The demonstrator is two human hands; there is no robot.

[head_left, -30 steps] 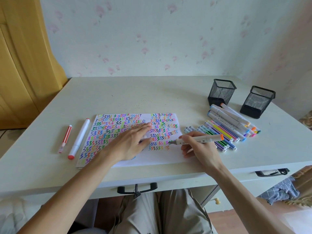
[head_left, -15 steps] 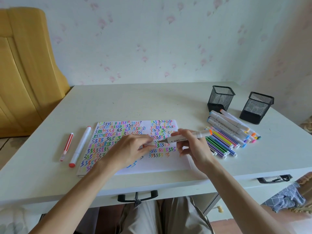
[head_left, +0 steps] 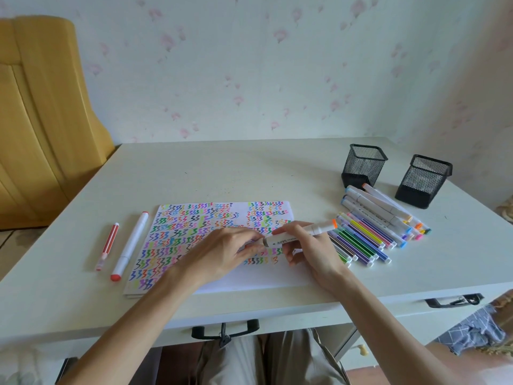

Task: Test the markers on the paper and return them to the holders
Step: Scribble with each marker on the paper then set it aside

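Observation:
A white paper covered in coloured zigzag marks lies at the desk's front middle. My right hand grips a thick white marker with an orange end just above the sheet. My left hand meets the marker's left tip, its fingers pinched on that end, likely the cap; the tip itself is hidden. A row of thin coloured markers and several thick white markers lie to the right. Two black mesh holders stand behind them.
A thin red marker and a thick white marker with a red end lie left of the paper. A yellow wooden door is at the far left. Drawer handles hang below the desk's front edge.
My right hand has brought the marker leftward, off the paper's lower right. My left hand lifted from flat on the sheet and closed on the marker's left end.

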